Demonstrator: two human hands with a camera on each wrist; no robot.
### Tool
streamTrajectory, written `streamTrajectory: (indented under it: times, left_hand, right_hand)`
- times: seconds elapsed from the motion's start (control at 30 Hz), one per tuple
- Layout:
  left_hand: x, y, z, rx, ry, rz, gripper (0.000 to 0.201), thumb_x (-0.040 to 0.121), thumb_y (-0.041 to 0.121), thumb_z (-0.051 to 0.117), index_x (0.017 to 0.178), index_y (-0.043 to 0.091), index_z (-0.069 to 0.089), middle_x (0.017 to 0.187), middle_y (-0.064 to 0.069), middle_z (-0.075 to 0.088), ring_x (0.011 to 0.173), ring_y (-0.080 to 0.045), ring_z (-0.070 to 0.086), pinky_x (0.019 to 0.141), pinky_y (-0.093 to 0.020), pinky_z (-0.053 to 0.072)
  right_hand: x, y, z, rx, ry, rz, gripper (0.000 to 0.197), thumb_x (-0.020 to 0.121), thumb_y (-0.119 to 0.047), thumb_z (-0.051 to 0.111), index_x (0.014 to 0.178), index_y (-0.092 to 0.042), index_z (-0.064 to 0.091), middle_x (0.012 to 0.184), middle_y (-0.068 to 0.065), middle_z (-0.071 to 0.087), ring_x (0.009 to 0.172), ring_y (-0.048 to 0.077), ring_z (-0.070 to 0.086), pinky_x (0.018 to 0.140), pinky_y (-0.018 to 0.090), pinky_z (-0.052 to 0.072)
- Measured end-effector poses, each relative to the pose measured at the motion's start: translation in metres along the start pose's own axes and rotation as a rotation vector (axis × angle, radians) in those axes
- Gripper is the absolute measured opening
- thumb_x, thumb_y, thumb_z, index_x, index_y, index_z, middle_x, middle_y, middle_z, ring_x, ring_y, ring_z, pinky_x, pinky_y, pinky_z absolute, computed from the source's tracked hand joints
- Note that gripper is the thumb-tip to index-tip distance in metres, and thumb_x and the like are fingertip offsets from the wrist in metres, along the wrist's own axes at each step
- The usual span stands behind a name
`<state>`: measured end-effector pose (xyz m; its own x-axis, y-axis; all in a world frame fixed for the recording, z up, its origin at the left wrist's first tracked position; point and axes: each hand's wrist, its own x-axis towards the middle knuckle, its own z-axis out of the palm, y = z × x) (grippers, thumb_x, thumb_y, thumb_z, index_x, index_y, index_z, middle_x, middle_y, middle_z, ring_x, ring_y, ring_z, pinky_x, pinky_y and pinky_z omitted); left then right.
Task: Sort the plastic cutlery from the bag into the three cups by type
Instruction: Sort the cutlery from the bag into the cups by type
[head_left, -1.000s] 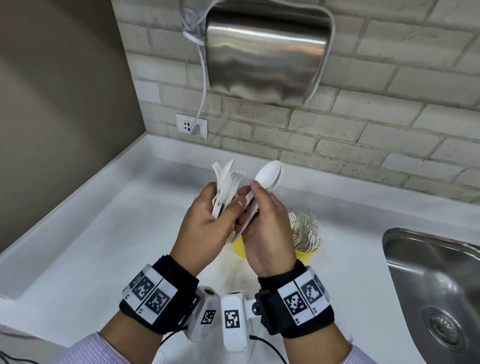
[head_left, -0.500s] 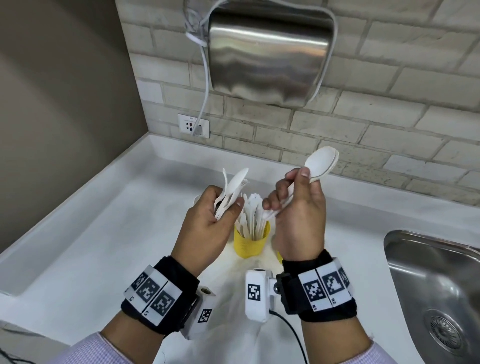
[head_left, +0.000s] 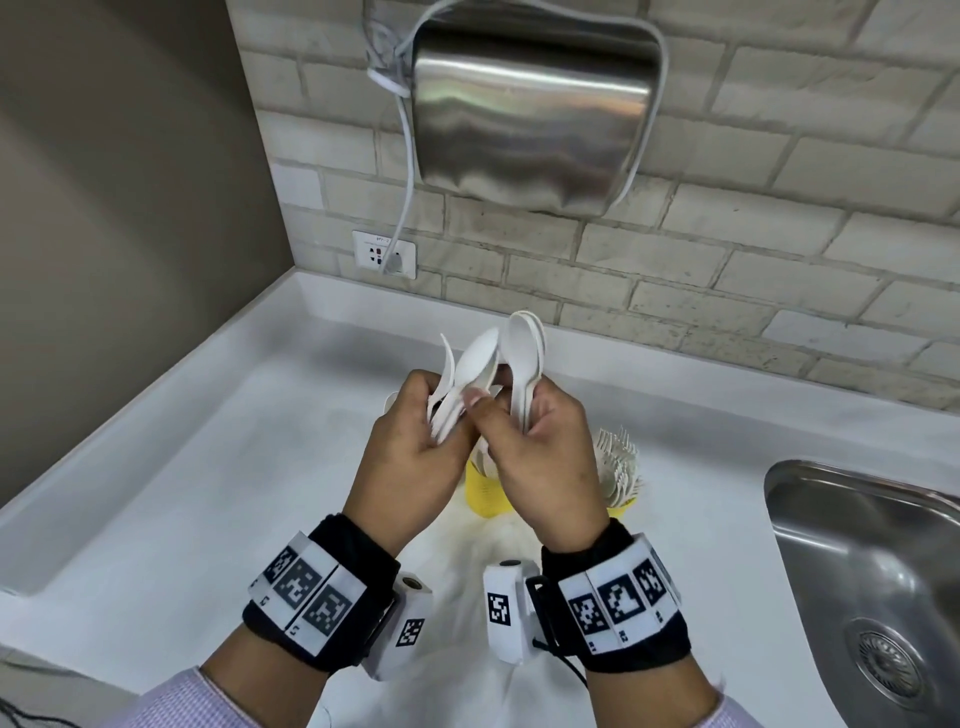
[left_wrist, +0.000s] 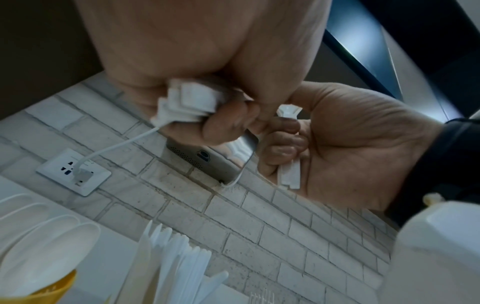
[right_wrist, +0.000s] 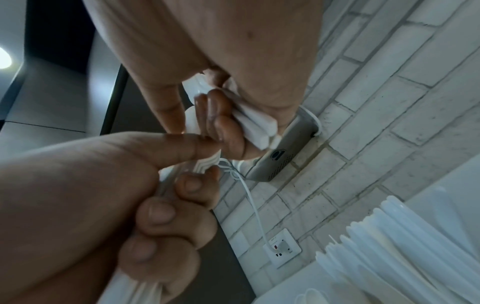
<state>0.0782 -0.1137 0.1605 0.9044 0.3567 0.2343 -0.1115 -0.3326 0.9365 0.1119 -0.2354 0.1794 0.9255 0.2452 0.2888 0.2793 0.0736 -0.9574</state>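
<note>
Both hands are up over the tabletop (head_left: 171, 499) now, close together in front of the brick wall. The left hand (head_left: 415, 457) has its fingers curled round a mixed bundle (head_left: 460, 384) of white plastic cutlery, bowls and tips fanning upward. The right hand (head_left: 540, 457) is closed on a small stack of spoons (head_left: 524, 358), held upright by the handles, and its thumb and forefinger are reaching across to touch the bundle. It looks like another spoon is being picked out.

To do this cleanly, I'd say pinch one spoon high on its neck and draw it straight up along the others; the left grip should ease just enough to free it, or the whole bundle may slide. The nested spoons on the right need a firm hold, since smooth plastic slips.

Below the hands, one yellow cup (head_left: 483, 493) peeks out, its contents hidden from the head view. To its right a second cup (head_left: 621, 512) bristles with forks (head_left: 618, 462). The left wrist view shows knife blades (left_wrist: 168, 263) standing, and spoon bowls (left_wrist: 39, 236) in a yellow cup (left_wrist: 52, 292). The bag I cannot make out for certain.
</note>
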Motion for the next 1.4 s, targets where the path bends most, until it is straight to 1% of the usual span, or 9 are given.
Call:
streamTrajectory:
  times: [0.13, 0.37, 0.53, 0.63, 0.7, 0.9, 1.03, 1.23, 1.4]
  left_hand:
    - [-0.001, 0.001, 0.0, -0.007, -0.035, -0.034, 0.017, 0.092, 0.034, 0.071, 0.098, 0.023, 0.059, 0.08, 0.008, 0.069, 0.067, -0.003, 0.061, 0.058, -0.013, 0.043]
    - [0.002, -0.001, -0.003, -0.118, -0.192, -0.066, 0.015, 0.095, 0.021, 0.068, 0.109, 0.023, 0.064, 0.07, 0.017, 0.065, 0.053, -0.004, 0.053, 0.055, -0.019, 0.038]
    - [0.003, -0.001, -0.004, -0.142, -0.284, -0.104, 0.018, 0.098, 0.014, 0.065, 0.109, 0.027, 0.066, 0.054, 0.018, 0.053, 0.043, -0.001, 0.045, 0.045, -0.014, 0.032]
    - [0.002, 0.001, -0.007, -0.216, -0.333, -0.176, 0.024, 0.095, 0.016, 0.069, 0.086, 0.038, 0.064, 0.054, 0.009, 0.039, 0.042, -0.011, 0.029, 0.041, -0.02, 0.024]
    - [0.002, 0.004, -0.01, -0.242, -0.354, -0.197, 0.013, 0.089, 0.025, 0.072, 0.099, 0.029, 0.065, 0.057, 0.005, 0.037, 0.044, -0.014, 0.025, 0.043, -0.021, 0.022]
    - [0.003, 0.002, -0.014, -0.133, -0.301, -0.129, 0.019, 0.095, 0.016, 0.071, 0.11, 0.01, 0.062, 0.054, 0.016, 0.046, 0.041, -0.005, 0.037, 0.042, -0.014, 0.03]
    - [0.003, 0.002, -0.014, -0.074, -0.27, -0.13, 0.014, 0.093, 0.015, 0.07, 0.105, 0.014, 0.063, 0.052, 0.018, 0.048, 0.041, -0.002, 0.041, 0.042, -0.012, 0.031]
    - [0.004, 0.002, -0.013, -0.057, -0.27, -0.202, 0.013, 0.091, 0.022, 0.072, 0.095, 0.019, 0.06, 0.051, 0.017, 0.044, 0.041, -0.006, 0.038, 0.043, -0.018, 0.029]
    - [0.001, 0.003, -0.011, -0.104, -0.264, -0.266, 0.023, 0.09, 0.019, 0.067, 0.111, 0.012, 0.06, 0.051, 0.014, 0.04, 0.041, -0.007, 0.034, 0.041, -0.021, 0.027]
  right_hand:
    - [0.004, 0.0, -0.003, 0.02, 0.039, 0.015, 0.026, 0.101, -0.005, 0.059, 0.077, -0.016, 0.063, 0.055, -0.014, 0.057, 0.05, 0.0, 0.049, 0.056, 0.021, 0.039]
    - [0.005, -0.003, -0.005, -0.06, 0.044, -0.156, 0.004, 0.098, -0.014, 0.063, 0.101, -0.014, 0.06, 0.086, 0.013, 0.066, 0.082, 0.035, 0.064, 0.077, 0.047, 0.054]
    - [0.017, -0.009, -0.016, -0.057, -0.082, -0.106, 0.011, 0.096, -0.003, 0.065, 0.105, -0.009, 0.068, 0.087, 0.011, 0.073, 0.082, 0.03, 0.071, 0.08, 0.039, 0.059]
    - [0.022, -0.016, -0.024, -0.043, -0.132, -0.086, 0.004, 0.096, 0.0, 0.065, 0.098, 0.003, 0.067, 0.07, 0.004, 0.071, 0.059, 0.013, 0.066, 0.061, 0.021, 0.051]
    - [0.023, -0.019, -0.026, 0.042, -0.102, -0.056, 0.002, 0.098, 0.001, 0.062, 0.098, 0.002, 0.064, 0.057, -0.011, 0.06, 0.047, 0.0, 0.053, 0.052, 0.011, 0.041]
    - [0.022, -0.024, -0.024, 0.246, -0.11, 0.067, 0.013, 0.098, -0.016, 0.065, 0.088, -0.024, 0.063, 0.062, 0.012, 0.035, 0.041, 0.013, 0.025, 0.041, 0.022, 0.022]
    - [0.018, -0.031, -0.021, 0.246, -0.164, 0.051, 0.008, 0.1, 0.0, 0.056, 0.098, -0.007, 0.055, 0.049, -0.015, 0.052, 0.037, 0.0, 0.047, 0.041, 0.008, 0.036]
    - [0.011, -0.026, -0.014, 0.235, -0.188, 0.006, 0.01, 0.098, 0.004, 0.058, 0.103, 0.011, 0.062, 0.047, -0.015, 0.056, 0.037, -0.003, 0.052, 0.044, 0.006, 0.038]
    - [0.007, -0.025, -0.008, 0.204, -0.242, 0.047, 0.025, 0.098, -0.001, 0.06, 0.113, 0.02, 0.06, 0.05, -0.014, 0.058, 0.037, -0.001, 0.051, 0.044, 0.006, 0.037]
